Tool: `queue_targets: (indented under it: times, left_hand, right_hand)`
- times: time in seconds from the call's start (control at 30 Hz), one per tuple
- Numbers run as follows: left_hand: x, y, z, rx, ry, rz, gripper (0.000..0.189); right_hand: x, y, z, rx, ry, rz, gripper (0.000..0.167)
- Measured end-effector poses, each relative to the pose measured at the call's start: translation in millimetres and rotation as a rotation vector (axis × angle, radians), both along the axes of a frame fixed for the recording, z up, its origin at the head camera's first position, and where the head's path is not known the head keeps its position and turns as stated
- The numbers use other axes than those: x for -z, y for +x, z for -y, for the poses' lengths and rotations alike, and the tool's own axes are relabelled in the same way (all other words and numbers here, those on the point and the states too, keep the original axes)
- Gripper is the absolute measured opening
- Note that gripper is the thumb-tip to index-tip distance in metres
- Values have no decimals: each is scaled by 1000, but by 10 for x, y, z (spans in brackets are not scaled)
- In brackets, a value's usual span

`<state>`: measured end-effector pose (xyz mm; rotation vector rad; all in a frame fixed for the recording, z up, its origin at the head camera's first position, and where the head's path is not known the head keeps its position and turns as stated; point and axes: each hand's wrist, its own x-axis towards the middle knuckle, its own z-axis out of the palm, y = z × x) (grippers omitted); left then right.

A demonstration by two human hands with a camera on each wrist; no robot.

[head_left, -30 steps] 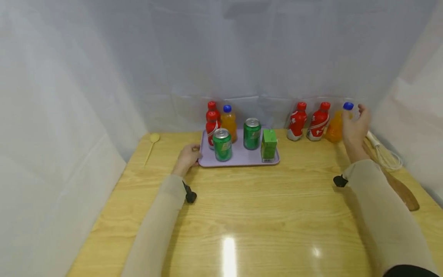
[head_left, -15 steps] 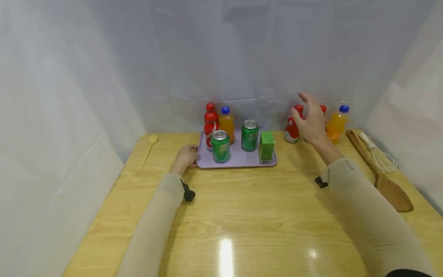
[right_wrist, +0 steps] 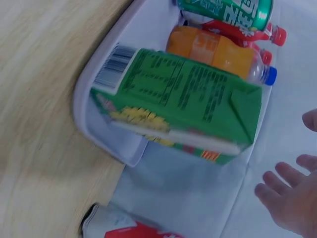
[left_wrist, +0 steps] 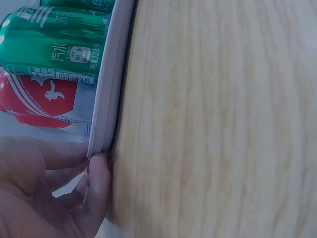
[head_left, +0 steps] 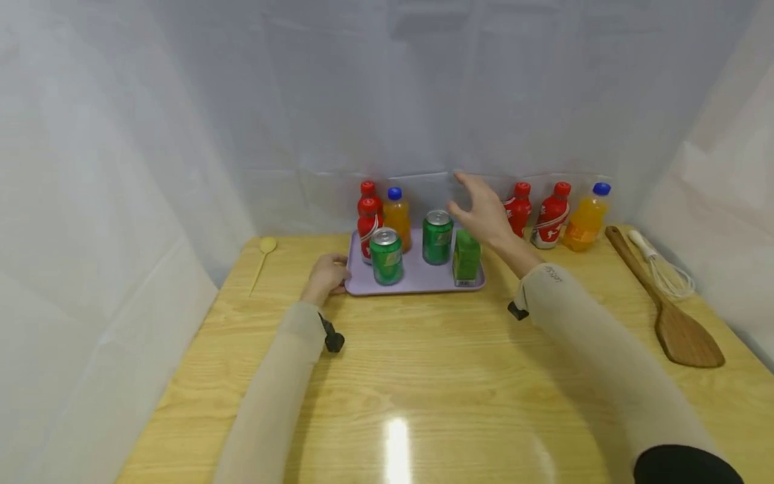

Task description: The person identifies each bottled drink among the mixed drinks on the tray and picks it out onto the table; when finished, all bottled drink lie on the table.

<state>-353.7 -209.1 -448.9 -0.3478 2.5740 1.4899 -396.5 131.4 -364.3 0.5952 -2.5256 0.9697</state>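
My left hand pinches the left front corner of the lilac tray, with thumb and fingers on its rim in the left wrist view. On the tray stand two red bottles, an orange drink bottle, two green cans and a green juice carton. My right hand, empty with fingers spread, is above the tray's right end, near the carton. In the right wrist view the carton is close, and the hand is apart from it.
Right of the tray stand two more red bottles, one partly behind my right wrist, and an orange bottle. A wooden spatula and a whisk lie at the far right, a yellow spoon at the left. White sheeting hangs behind.
My right hand has moved left from beside the far-right orange bottle, past the red bottles, to above the tray's right end. My left hand has stayed at the tray corner.
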Motion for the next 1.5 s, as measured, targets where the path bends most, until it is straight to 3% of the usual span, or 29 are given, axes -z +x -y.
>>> queue_targets:
  times: [0.3,0.63,0.93,1.17,1.5]
  left_hand:
    - [-7,-5,43,11,-60,2,55]
    - [5,-24,26,10,-51,17,55]
    - [-13,-8,4,3,-32,9,55]
    - [24,-17,11,5,-28,1,54]
    - [55,-38,14,9,-19,8,53]
  right_hand:
    - [-20,-138,354,-64,125,177,72]
    - [-55,-264,646,-4,169,250,74]
    - [50,-344,906,83,306,271,81]
    - [116,-381,1065,171,328,255,84]
    - [187,-451,1129,209,377,255,85]
